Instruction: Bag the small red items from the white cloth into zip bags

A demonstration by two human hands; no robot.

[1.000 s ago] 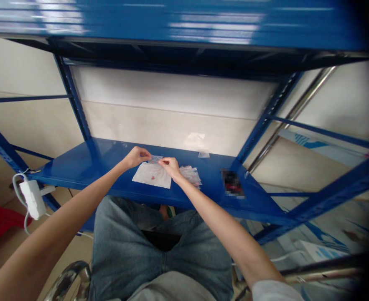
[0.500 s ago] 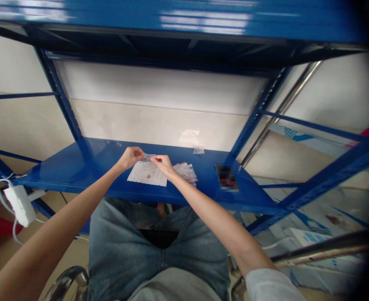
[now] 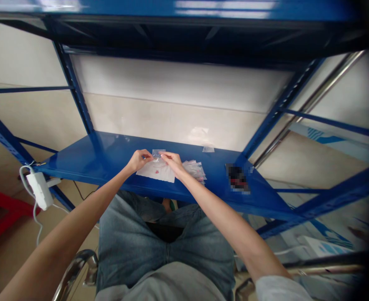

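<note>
Hands on sm. clear bag

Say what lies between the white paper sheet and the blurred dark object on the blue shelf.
A small stack of clear plastic bags, on the shelf, in the head view.

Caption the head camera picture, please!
Left hand and right hand pinch a clear bag over white paper on a blue shelf.
</note>
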